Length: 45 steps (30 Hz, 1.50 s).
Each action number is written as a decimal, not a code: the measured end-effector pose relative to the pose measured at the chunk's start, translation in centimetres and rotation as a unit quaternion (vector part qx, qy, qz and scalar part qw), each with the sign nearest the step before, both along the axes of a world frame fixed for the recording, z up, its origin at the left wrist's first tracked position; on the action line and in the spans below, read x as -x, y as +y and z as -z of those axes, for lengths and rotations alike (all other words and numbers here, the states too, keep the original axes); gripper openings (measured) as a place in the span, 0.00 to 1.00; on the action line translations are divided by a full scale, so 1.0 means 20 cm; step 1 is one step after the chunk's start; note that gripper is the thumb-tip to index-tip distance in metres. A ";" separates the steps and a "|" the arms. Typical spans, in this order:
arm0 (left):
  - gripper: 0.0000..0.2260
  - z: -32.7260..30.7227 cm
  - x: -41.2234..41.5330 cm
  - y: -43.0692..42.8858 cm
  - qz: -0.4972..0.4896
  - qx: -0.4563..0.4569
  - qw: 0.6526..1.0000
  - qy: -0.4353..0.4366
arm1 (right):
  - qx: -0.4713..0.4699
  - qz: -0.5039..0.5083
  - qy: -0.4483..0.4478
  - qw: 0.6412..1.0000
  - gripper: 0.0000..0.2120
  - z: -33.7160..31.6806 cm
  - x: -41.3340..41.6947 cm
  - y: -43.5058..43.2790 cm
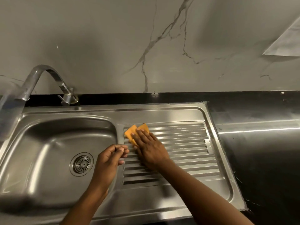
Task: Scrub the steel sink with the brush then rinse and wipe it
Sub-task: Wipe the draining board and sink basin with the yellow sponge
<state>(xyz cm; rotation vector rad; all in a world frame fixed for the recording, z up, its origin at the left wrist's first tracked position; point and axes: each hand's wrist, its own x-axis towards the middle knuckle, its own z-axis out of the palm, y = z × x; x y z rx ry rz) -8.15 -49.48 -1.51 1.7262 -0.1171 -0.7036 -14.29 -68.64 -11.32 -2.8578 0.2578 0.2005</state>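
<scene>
- Your forearms enter from the bottom edge, cut off before the elbows. The left one covers part of the front rim of the stainless steel sink [162, 111].
- Most of the folded orange wiping cloth [129, 133] is hidden under your right hand [150, 147]; only two corners poke out past the fingertips.
- Blur smears the spout end of the curved chrome tap [40, 73] at the far left, and the basin's near left corner is too dark to read.
- Your right hand lies flat, fingers straight and close together. It presses the cloth onto the far-left corner of the ribbed steel drainboard [186, 143], just beside the basin's edge.
- Your left hand [108, 159] hovers over the ridge between basin and drainboard, fingers curled in against the thumb, with nothing visible inside them.
- The cloth lies just beyond your left hand's fingers, apart from them, and the round slotted drain strainer [82, 164] sits in the basin floor to that hand's left.
</scene>
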 end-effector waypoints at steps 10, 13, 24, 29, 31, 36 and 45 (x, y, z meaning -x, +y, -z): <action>0.09 -0.01 0.02 -0.02 0.031 0.004 0.999 0.017 | 0.054 0.296 0.077 0.950 0.34 -0.05 0.65 -0.73; 0.09 -0.01 0.01 0.00 0.029 0.006 0.999 0.016 | 0.019 0.341 0.065 0.938 0.33 -0.03 0.62 -0.70; 0.10 -0.05 -0.06 0.09 0.028 0.004 1.000 -0.005 | -0.045 0.249 0.005 0.967 0.32 0.02 0.07 0.16; 0.09 -0.06 -0.07 0.11 0.011 0.008 1.000 -0.013 | -0.064 0.115 0.015 0.991 0.33 -0.02 -0.03 0.38; 0.09 -0.08 -0.06 0.10 0.006 0.016 1.000 -0.016 | -0.072 0.052 0.000 0.996 0.38 -0.04 -0.03 0.41; 0.10 -0.11 -0.03 0.06 0.018 0.035 0.999 -0.031 | -0.077 0.094 -0.072 0.990 0.12 -0.19 -0.01 0.34; 0.10 -0.08 0.05 -0.02 0.058 0.030 0.998 -0.026 | -0.400 0.485 -0.139 0.765 0.09 -0.28 0.27 0.00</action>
